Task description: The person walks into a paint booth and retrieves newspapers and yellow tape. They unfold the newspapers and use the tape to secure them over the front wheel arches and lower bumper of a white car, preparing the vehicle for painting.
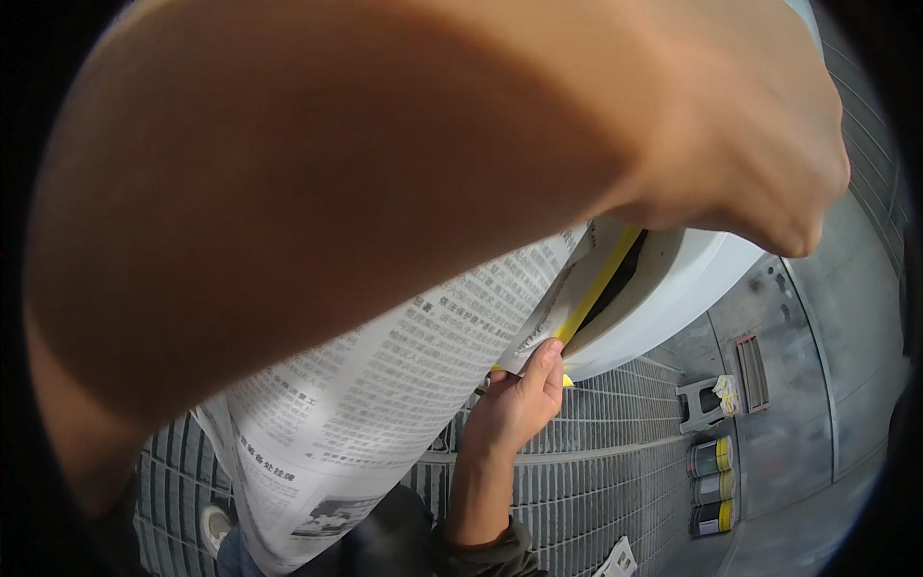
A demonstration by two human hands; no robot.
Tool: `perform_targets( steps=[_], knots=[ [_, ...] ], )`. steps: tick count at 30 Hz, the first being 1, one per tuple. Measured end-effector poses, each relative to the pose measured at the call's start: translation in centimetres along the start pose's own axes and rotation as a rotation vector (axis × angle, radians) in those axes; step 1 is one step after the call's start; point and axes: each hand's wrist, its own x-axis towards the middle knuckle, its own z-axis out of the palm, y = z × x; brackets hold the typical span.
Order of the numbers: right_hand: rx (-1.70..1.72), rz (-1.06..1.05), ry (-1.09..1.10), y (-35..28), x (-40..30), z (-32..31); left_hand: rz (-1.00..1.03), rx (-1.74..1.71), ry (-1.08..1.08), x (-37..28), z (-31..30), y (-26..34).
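Note:
A large printed newspaper sheet [404, 368] hangs in front of me, with yellow masking tape [602, 285] along its far edge. The tape runs beside a dark gap in a curved white panel [670, 296], which looks like vehicle bodywork. My right hand [515, 407] pinches the lower end of the taped edge, thumb on top and fingers partly behind the paper. Very close to the camera, my left forearm crosses the upper view and covers much of the sheet. My left hand [743, 130] is bent over the panel's upper part; its fingertips are hidden.
Metal grating [577, 461] forms the floor below. To the right stand three cans [710, 461] and a grey plastic stool [696, 407] with crumpled paper and yellow tape [726, 395] on it. A folded newspaper [616, 559] lies low in view. My shoe [215, 526] shows at lower left.

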Motion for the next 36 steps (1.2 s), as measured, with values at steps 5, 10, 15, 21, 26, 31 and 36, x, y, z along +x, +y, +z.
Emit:
perform_targets(
  steps=[5,10,15,21,26,31,36],
  knots=[
    [-0.013,-0.092,0.062,0.0,-0.3,-0.6,0.022,0.01,0.002,0.6,0.2,0.1],
    [-0.001,-0.08,0.055,-0.1,-0.1,-0.8,0.038,0.032,0.015,1.2,0.2,0.2],
    [0.033,-0.023,-0.014,0.1,-0.3,-0.8,0.055,0.057,0.018,1.5,-0.1,0.4],
    [0.069,-0.022,0.058,0.1,0.0,0.0,0.068,0.084,0.016,1.9,-0.5,1.4],
    [0.13,-0.02,0.041,0.1,0.1,0.4,0.078,0.102,0.044,3.0,-0.1,1.8],
    [0.214,0.017,0.031,-0.4,0.1,1.2,0.094,0.112,0.051,3.6,0.7,1.5],
    [0.213,0.082,0.043,-0.9,0.2,1.4,0.118,0.125,0.039,4.1,0.6,1.6]
  ],
)
